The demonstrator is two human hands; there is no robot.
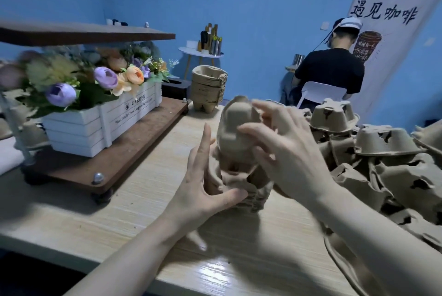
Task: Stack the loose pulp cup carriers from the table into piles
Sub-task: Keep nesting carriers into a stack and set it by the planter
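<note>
Pulp carrier (235, 128) stands upright, cups away; right hand (287, 152) grasps it; left hand (203, 183) steadies pile (241, 188).

Two bare forearms enter from the lower edge of the frame, one from the lower left and one from the lower right. No sleeve, cuff or glove shows on either; both are uncovered from the frame edge to the fingertips. The left hand (203, 190) sits just left of centre, the right hand (282, 149) just right of centre. Neither wrist carries a watch, band or bracelet, and no ring shows on any visible finger. The fingers are slender, with short, unpainted nails. The right hand's fingertips are motion-blurred, so their finer detail cannot be made out.
</note>
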